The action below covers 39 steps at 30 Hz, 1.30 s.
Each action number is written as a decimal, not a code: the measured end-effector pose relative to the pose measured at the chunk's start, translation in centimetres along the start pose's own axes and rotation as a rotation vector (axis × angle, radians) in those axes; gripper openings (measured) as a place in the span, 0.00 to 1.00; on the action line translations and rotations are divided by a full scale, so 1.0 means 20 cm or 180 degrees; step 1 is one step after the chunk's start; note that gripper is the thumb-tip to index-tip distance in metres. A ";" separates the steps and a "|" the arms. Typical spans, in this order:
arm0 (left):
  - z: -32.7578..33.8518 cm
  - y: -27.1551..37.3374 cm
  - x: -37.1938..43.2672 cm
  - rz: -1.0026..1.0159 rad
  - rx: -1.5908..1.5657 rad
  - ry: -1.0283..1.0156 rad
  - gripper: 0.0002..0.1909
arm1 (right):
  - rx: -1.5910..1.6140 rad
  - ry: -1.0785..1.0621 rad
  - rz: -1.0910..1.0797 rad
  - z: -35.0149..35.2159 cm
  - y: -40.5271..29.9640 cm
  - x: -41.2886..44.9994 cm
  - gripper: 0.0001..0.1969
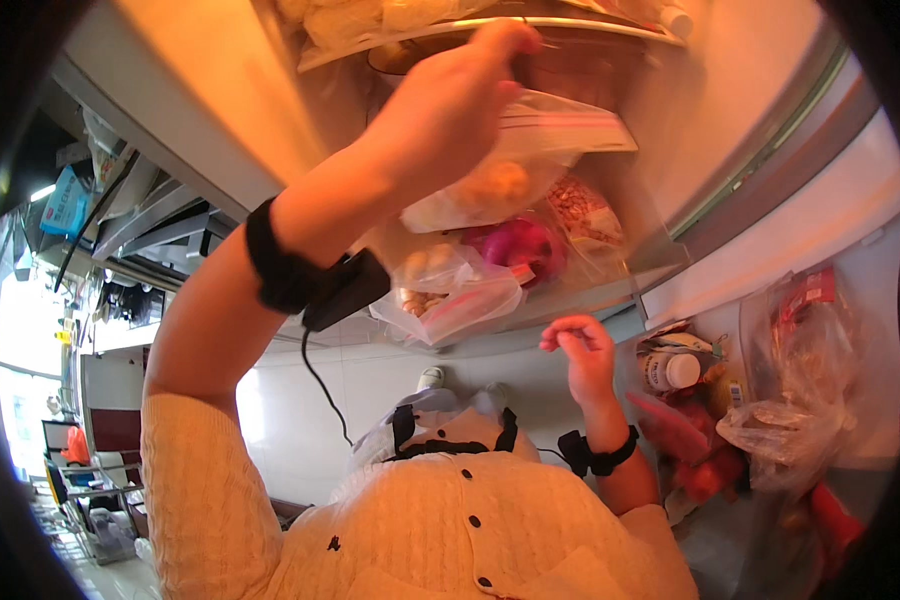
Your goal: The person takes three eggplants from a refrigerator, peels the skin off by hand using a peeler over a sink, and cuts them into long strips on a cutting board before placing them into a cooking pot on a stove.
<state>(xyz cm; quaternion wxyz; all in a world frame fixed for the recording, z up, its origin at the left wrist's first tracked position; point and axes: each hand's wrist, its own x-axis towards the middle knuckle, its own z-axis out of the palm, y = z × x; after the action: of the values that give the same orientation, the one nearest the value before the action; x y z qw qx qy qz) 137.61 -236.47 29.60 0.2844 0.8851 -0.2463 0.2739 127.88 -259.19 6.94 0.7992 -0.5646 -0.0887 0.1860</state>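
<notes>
My left hand (450, 112) reaches into a lit refrigerator, its fingers bent close to the pale front edge of a shelf (450, 28). Blur hides whether they grip anything. Below that hand lies a clear zip bag (562, 131) with an orange-tan lump of food inside. Beneath it, an open clear drawer (656, 262) holds a magenta bag (521, 244), a pack of reddish nuts or beans (581, 206) and another zip bag (457, 304) with round tan pieces. Near the drawer's front right, my right hand (589, 356) hangs with loosely curled fingers and nothing in it.
The refrigerator door, on the right, holds a white-capped bottle (671, 370), red packets (694, 450) and a clear plastic bag (802, 420). Bagged food (345, 22) fills the upper shelf. Black straps with a cabled box (349, 289) circle my left forearm. Pale floor tiles (300, 427) lie below.
</notes>
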 end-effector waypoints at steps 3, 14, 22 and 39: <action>0.10 0.02 0.06 0.0131 -0.0319 -0.0162 0.15 | 0.0037 0.0106 -0.1269 0.03 -0.08 0.00 0.10; 0.20 -0.13 -0.02 -0.0352 -0.0651 -0.1454 0.07 | -0.2961 0.1599 -0.2230 0.08 -0.30 0.16 0.26; 0.34 -0.39 -0.29 -0.1403 0.0641 -0.2782 0.19 | -0.3713 0.1505 -0.1875 0.04 -0.25 0.19 0.21; 0.70 -0.72 -0.39 -0.1938 0.0818 -0.2355 0.38 | -0.4517 0.1179 -0.1525 0.02 -0.23 0.21 0.17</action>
<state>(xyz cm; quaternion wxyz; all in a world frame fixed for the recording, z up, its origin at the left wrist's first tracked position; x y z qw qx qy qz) 145.32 -232.95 9.80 0.1337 0.9827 -0.0252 -0.1260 132.42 -258.53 11.15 0.2661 -0.9292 -0.1713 -0.1910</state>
